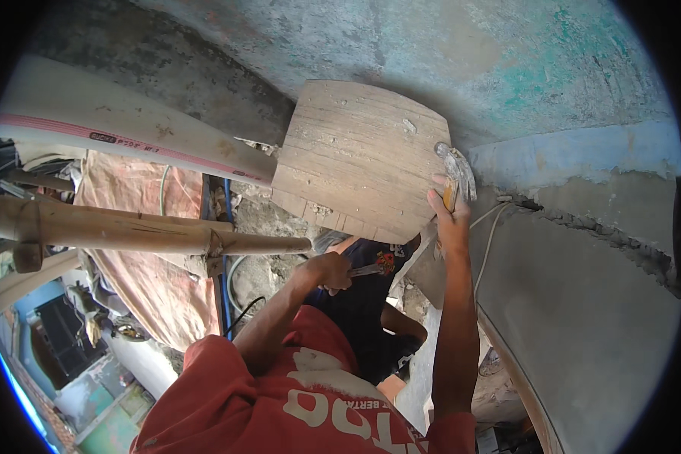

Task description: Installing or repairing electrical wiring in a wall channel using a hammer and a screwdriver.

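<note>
My right hand (453, 216) is raised at the right edge of a dusty wooden board (356, 155) and grips a claw hammer (455, 170). The hammer has a worn grey metal head and a yellow-orange handle. Lower and to the left, my left hand (331, 271) is closed round a short, flat grey metal bar (368, 269) that looks like a chisel. Its tip points right, over my dark shorts. Bits of mortar and dust lie on the board, which sits against the wall corner.
A thick pale pipe (129, 121) with a pink stripe and a bamboo pole (129, 233) reach in from the left. A stained sheet (144, 272) hangs behind them. Rough plastered wall (575, 303) with a crack rises at right; a thin cable (488, 242) runs along it.
</note>
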{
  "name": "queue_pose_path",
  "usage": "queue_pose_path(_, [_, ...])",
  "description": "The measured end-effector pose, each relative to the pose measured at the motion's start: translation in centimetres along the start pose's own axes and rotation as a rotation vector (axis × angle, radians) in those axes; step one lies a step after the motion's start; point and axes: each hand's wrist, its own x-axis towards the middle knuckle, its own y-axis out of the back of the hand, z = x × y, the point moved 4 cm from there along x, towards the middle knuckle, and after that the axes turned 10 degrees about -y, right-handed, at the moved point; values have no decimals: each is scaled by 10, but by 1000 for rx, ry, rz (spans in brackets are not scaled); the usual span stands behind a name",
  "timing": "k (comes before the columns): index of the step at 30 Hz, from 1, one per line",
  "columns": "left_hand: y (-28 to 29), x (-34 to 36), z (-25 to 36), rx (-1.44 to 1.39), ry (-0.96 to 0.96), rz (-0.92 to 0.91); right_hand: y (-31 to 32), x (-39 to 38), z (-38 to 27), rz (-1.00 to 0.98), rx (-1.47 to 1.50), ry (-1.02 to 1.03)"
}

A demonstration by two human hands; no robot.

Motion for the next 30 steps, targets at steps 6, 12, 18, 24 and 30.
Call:
queue_pose_path(6, [31, -158, -5, -151, -144, 777, 30, -43, 13, 74, 68, -210])
queue_pose_path(12, [99, -141, -58, -248, -2, 1649, 31, -45, 21, 88, 211, -460])
queue_pose_path(18, [124, -60, -116, -536, 85, 913, 24, -46, 12, 120, 121, -496])
queue_pose_path(24, [119, -46, -96, -470, 14, 935, 23, -44, -4, 222, 303, -613])
queue_pose_path(30, [107, -92, -76, -567, -66, 1064, 30, -72, -62, 299, 328, -560])
